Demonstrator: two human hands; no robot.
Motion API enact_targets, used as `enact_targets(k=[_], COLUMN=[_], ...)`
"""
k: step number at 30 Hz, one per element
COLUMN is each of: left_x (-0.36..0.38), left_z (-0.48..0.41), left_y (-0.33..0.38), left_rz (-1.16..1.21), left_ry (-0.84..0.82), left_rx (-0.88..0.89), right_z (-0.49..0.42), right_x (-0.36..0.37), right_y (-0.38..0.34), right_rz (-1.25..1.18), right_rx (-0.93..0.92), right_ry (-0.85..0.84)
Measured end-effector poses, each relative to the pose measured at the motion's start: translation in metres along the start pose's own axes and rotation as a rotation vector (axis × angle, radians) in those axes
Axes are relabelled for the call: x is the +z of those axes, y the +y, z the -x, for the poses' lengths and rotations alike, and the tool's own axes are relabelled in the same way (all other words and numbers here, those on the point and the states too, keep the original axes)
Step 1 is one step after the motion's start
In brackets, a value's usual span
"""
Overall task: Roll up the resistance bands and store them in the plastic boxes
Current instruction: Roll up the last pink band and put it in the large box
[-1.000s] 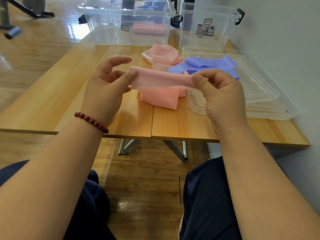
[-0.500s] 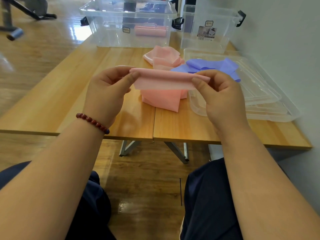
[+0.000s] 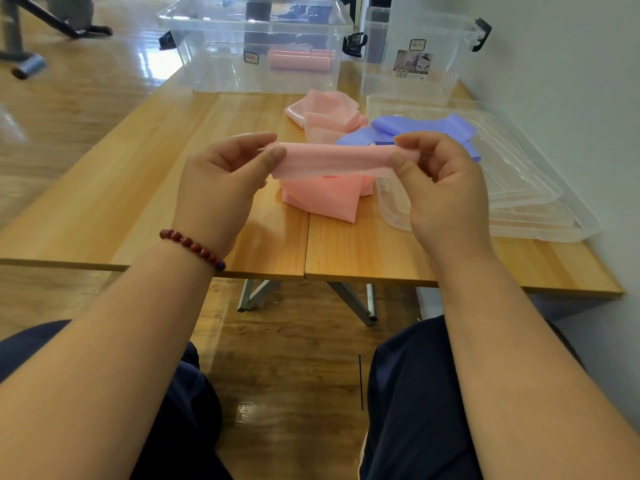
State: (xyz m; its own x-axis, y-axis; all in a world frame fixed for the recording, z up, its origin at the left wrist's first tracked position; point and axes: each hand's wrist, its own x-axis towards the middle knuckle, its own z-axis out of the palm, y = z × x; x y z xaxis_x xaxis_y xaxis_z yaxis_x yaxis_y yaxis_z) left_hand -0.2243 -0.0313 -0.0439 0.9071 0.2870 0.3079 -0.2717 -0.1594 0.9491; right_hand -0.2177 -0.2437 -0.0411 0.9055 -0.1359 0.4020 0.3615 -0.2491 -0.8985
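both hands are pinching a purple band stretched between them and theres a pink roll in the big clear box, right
One thing is wrong: the band pinched between the left hand and right hand is the pink band, not a purple one. The purple band lies loose behind it, unheld. The head view shows this. The pink roll does sit in the big clear box.

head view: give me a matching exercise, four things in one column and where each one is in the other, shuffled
Things
1. rolled pink band
2. purple band
3. pink band being rolled
4. bead bracelet

Places
A. on the left wrist
B. pinched by left hand and right hand
C. inside the large clear box
D. partly on the stacked clear lids

Pairs: 1-C, 2-D, 3-B, 4-A
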Motion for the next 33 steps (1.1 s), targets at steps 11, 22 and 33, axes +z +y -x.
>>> enact_targets(k=[11,22,33], left_x=[0.0059,0.001,-0.0004], left_z=[0.0027,0.0006,0.0014], left_y=[0.0003,0.0011,0.0014], left_rz=[0.004,-0.045,-0.03], left_ry=[0.017,0.0,-0.017], left_rx=[-0.015,0.037,0.05], right_z=[-0.001,-0.0013,-0.0012], right_x=[-0.0007,-0.0019,-0.0012], right_y=[0.0048,0.0033,-0.0009], right_rz=[0.093,0.034,0.007], right_rx=[-0.048,-0.018,0.021], right_ry=[-0.051,-0.016,0.029])
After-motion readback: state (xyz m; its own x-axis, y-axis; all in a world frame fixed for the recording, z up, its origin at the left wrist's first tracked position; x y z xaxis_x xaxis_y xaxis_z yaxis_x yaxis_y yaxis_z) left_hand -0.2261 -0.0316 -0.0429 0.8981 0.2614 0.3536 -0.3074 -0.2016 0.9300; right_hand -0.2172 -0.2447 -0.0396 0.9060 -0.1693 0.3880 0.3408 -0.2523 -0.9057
